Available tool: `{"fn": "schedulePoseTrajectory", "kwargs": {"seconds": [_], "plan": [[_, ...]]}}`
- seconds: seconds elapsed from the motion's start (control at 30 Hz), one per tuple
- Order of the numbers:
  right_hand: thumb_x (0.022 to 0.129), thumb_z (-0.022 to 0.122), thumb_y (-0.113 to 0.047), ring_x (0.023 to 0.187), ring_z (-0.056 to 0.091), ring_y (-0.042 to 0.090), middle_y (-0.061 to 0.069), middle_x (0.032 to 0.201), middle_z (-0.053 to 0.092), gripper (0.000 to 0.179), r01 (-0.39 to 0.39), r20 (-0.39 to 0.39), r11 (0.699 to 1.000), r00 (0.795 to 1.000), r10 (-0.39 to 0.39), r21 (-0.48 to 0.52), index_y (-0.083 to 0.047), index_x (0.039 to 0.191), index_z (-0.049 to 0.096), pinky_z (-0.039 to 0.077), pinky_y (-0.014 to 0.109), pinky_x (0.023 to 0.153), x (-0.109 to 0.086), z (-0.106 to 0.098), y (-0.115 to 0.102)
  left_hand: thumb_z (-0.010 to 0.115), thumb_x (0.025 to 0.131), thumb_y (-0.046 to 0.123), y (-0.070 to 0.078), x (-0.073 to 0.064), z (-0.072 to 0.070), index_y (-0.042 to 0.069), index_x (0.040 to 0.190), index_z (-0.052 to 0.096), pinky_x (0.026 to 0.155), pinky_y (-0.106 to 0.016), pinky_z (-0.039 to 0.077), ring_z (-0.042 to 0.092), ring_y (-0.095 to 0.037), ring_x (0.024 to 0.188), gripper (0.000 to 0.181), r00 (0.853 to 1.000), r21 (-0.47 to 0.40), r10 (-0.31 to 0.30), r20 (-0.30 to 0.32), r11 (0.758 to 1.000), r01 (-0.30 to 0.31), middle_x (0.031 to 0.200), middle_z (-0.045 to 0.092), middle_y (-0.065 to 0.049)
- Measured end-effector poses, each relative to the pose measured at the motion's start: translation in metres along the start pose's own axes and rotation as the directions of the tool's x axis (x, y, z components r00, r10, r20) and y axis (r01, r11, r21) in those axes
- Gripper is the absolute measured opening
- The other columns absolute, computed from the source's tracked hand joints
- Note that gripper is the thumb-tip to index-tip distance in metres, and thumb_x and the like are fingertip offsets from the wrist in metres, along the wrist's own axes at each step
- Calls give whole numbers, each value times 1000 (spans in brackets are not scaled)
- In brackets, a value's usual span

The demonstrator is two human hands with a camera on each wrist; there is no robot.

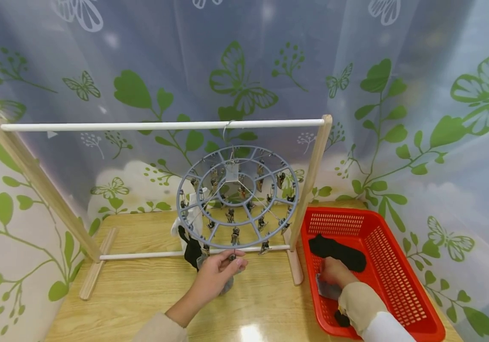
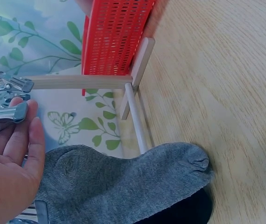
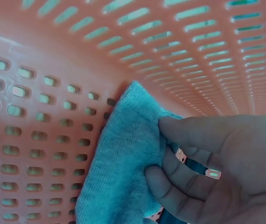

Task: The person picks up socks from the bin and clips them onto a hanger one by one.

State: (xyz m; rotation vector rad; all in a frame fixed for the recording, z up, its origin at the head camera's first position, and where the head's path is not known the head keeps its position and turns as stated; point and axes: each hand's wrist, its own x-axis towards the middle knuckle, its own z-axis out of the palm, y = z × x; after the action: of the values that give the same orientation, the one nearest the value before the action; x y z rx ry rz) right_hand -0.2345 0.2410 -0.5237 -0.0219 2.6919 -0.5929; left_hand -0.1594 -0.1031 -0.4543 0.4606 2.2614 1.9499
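Note:
My left hand is at the near rim of a round grey clip hanger. Its thumb and fingers hold a metal clip there. Beside that hand in the left wrist view hangs a grey sock, with black fabric behind it. Down inside the red basket, my right hand pinches a lighter grey sock between thumb and fingers. That sock lies against the basket's perforated wall in the right wrist view. A black sock lies just beyond this hand.
A wooden rack with a white top bar carries the hanger by its hook. White and black socks hang on the hanger's left side. Several clips dangle around its rings. Another dark piece lies in the basket, right of the rack.

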Motion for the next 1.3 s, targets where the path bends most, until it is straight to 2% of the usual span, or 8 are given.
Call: {"fn": "schedulePoseTrajectory", "kwargs": {"seconds": [0.2,0.4,0.7,0.87,0.97,1.07,1.2,1.3], "plan": [[82,64,-5,59,46,18,4,65,49,18,16,-17,998,1000,-15,66,-8,70,51,35,27,52,-4,-6,2,54,102,21,1,0,-1,-6,121,60,87,-27,54,66,-34,104,34,1000,-7,8,5,1000,-8,109,68,-22],[86,60,-7,56,45,18,3,63,46,20,54,-131,992,991,-39,117,-9,68,50,35,28,51,-10,-20,-3,55,101,18,3,-1,0,-7,122,59,87,-27,54,66,-33,103,33,1000,-27,-3,-3,1000,3,109,67,-25],[89,67,-9,56,41,16,2,64,46,23,85,-197,982,979,-51,171,-9,77,48,34,27,51,-21,-31,-14,55,101,16,2,-1,2,-9,122,58,87,-27,55,65,-37,103,33,1000,-62,-12,-9,998,12,108,68,-23],[88,71,-9,70,55,19,5,79,60,15,86,-221,972,975,-36,218,-5,91,58,45,32,59,-27,-35,-17,56,101,17,3,-1,3,-8,121,59,87,-27,55,67,-33,101,33,1000,-48,-13,-13,999,12,106,68,-23],[89,71,-11,80,62,23,8,90,66,18,96,-218,970,975,-47,225,-1,102,64,52,37,66,-31,-39,-21,55,101,19,3,-1,3,-7,122,59,86,-27,55,67,-30,100,33,1000,-38,-14,-16,999,13,105,69,-20],[89,70,-11,85,64,27,11,94,69,18,121,-232,971,970,-72,205,0,104,68,54,40,68,-35,-42,-25,55,101,19,3,-1,3,-8,126,56,87,-27,54,67,-29,100,37,1000,-40,-11,-16,999,10,106,69,-20],[91,69,-12,86,65,28,13,96,70,17,156,-260,968,960,-102,195,-1,104,70,54,40,68,-40,-44,-29,53,102,18,2,-1,3,-16,136,42,90,-27,53,67,-31,102,49,1000,-40,-10,-20,999,9,109,68,-22],[92,68,-17,87,65,29,14,98,70,22,165,-272,964,957,-105,208,0,105,69,54,40,67,-43,-45,-31,53,102,18,2,-1,3,-16,137,41,90,-26,53,66,-32,103,50,1000,-47,-19,-18,999,18,110,68,-23]]}}
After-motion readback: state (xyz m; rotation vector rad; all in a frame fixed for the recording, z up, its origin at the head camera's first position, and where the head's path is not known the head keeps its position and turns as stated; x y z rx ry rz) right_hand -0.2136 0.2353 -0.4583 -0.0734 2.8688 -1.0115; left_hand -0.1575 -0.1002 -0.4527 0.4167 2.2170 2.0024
